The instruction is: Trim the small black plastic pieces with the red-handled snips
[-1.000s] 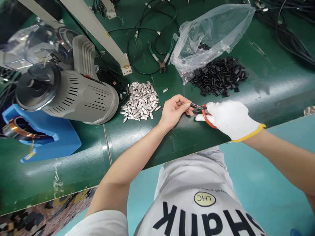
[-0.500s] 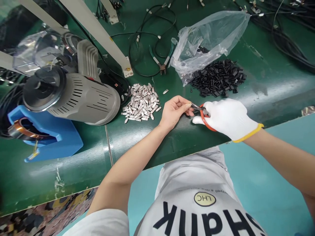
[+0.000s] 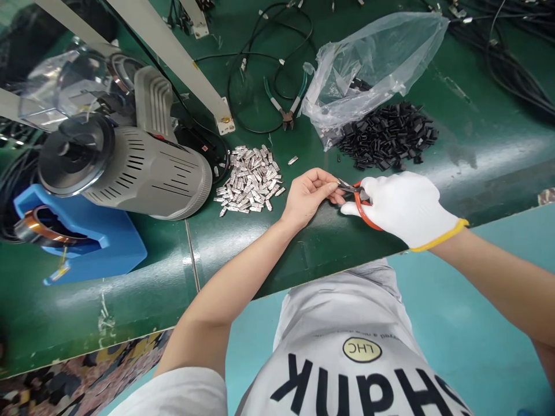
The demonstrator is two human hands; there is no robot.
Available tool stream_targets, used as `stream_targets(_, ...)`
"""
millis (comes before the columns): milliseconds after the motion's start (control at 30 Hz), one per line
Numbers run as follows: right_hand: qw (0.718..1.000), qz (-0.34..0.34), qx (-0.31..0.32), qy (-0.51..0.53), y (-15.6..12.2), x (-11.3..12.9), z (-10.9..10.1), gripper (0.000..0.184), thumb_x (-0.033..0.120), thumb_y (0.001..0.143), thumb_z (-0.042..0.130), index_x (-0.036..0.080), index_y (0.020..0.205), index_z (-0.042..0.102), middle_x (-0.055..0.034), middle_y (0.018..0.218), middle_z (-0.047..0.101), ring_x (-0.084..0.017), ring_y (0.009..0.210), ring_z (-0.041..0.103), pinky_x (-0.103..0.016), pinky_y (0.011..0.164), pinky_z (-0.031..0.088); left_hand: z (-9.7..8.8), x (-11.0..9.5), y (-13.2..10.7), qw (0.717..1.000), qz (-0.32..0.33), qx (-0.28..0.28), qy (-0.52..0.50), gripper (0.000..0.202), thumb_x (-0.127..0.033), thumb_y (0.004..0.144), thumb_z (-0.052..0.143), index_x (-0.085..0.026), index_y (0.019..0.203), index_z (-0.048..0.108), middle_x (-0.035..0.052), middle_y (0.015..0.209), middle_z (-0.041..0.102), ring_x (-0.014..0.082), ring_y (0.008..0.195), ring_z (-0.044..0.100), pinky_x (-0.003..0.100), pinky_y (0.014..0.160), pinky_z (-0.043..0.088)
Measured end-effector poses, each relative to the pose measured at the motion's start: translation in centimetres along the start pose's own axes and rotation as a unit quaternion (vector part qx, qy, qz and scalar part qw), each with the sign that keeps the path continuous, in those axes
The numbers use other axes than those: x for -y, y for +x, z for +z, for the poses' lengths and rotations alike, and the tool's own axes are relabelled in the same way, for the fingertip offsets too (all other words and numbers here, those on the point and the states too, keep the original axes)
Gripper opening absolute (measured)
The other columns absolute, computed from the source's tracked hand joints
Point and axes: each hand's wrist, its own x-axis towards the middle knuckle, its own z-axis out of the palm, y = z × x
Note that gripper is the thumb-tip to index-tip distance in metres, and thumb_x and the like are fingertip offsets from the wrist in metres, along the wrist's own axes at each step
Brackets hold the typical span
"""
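Observation:
My right hand (image 3: pixel 399 205), in a white glove with a yellow cuff, is closed round red-handled pliers (image 3: pixel 363 212). Their jaws point left and meet the fingertips of my bare left hand (image 3: pixel 310 196). Thumb and forefinger of that hand pinch something small at the jaw tips, too hidden to name. Left of my left hand lies a heap of small silvery metal connector pieces (image 3: pixel 249 179), with a single piece (image 3: pixel 293 160) apart from it. Beyond my right hand is a pile of small black plastic pieces (image 3: pixel 388 136).
A clear plastic bag (image 3: pixel 377 58) lies open behind the black pile. Green-handled cutters (image 3: pixel 287 110) rest by looped black cables (image 3: pixel 249 63). On the left stand a grey machine (image 3: pixel 151 167), a blue tape holder (image 3: pixel 117 242) and a pale metal post (image 3: pixel 173 58). More cables (image 3: pixel 511 75) lie far right.
Both hands and the pliers stay almost in the same place, jaws still at the left fingertips. The view has shifted very slightly.

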Motion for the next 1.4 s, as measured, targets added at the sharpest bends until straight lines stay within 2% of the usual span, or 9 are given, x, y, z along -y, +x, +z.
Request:
stream_targets(233,1.0,-0.002,-0.014,-0.004,0.1,0.0,0.6,0.063,0.071,0.1,0.035,0.015,0.092,0.064,-0.0114,0.068,0.062,-0.021,0.062,0.053,-0.035,0.066,0.01,0.0,0.1,0.0,1.0,0.02,0.011,-0.001,0.042,-0.051,0.082,0.083,-0.015,0.089,0.063,0.0044,0.076,0.076,0.0141,0.064,0.073,0.025,0.064,0.056)
stream_targets(433,0.997,-0.006,-0.069,-0.043,0.5,0.3,0.8,0.064,0.075,0.098,0.037,0.018,0.078,0.059,-0.0071,0.056,0.055,-0.021,0.054,0.052,-0.034,0.062,0.007,-0.1,0.3,0.0,1.0,0.028,0.01,-0.009,0.04,-0.048,0.083,0.084,-0.015,0.088,0.062,0.0031,0.077,0.076,0.0137,0.063,0.073,0.025,0.063,0.056)
stream_targets(567,0.999,-0.002,-0.03,-0.04,0.7,0.4,0.1,0.065,0.072,0.101,0.032,0.017,0.079,0.06,-0.0088,0.057,0.056,-0.023,0.056,0.055,-0.034,0.061,0.009,-0.2,0.5,0.0,1.0,0.028,0.005,-0.003,0.041,-0.05,0.082,0.084,-0.016,0.087,0.062,0.0027,0.077,0.076,0.0137,0.064,0.073,0.025,0.063,0.057)
stream_targets(700,1.0,0.008,0.012,-0.018,0.8,0.5,-0.5,0.065,0.064,0.105,0.026,0.014,0.088,0.063,-0.0132,0.066,0.063,-0.024,0.064,0.06,-0.034,0.063,0.01,-0.2,0.6,0.0,0.999,0.034,0.002,-0.004,0.04,-0.049,0.082,0.084,-0.016,0.088,0.062,0.0028,0.078,0.077,0.0139,0.064,0.073,0.026,0.064,0.057)
stream_targets(833,0.999,0.016,0.049,0.003,0.8,0.5,-0.7,0.069,0.071,0.103,0.026,0.014,0.094,0.064,-0.0143,0.074,0.066,-0.026,0.071,0.066,-0.034,0.062,0.011,-0.2,0.7,0.0,0.999,0.032,0.002,-0.007,0.04,-0.048,0.082,0.084,-0.016,0.088,0.062,0.0031,0.078,0.077,0.0138,0.064,0.073,0.026,0.064,0.057)
stream_targets(1133,1.0,-0.014,0.003,-0.02,1.2,0.5,-0.7,0.075,0.078,0.1,0.024,0.014,0.093,0.062,-0.0138,0.074,0.065,-0.028,0.071,0.066,-0.035,0.064,0.011,0.0,0.4,0.0,0.999,0.047,0.023,0.012,0.036,-0.045,0.085,0.083,-0.015,0.087,0.062,0.0035,0.079,0.076,0.0119,0.063,0.071,0.025,0.064,0.056)
stream_targets(1400,1.0,-0.002,0.025,-0.009,1.3,0.6,-0.3,0.076,0.076,0.1,0.025,0.012,0.094,0.063,-0.0154,0.073,0.065,-0.027,0.071,0.065,-0.034,0.063,0.01,0.0,0.5,0.0,0.999,0.043,0.021,0.02,0.039,-0.048,0.084,0.082,-0.016,0.087,0.062,0.0029,0.077,0.075,0.0134,0.063,0.072,0.027,0.065,0.057)
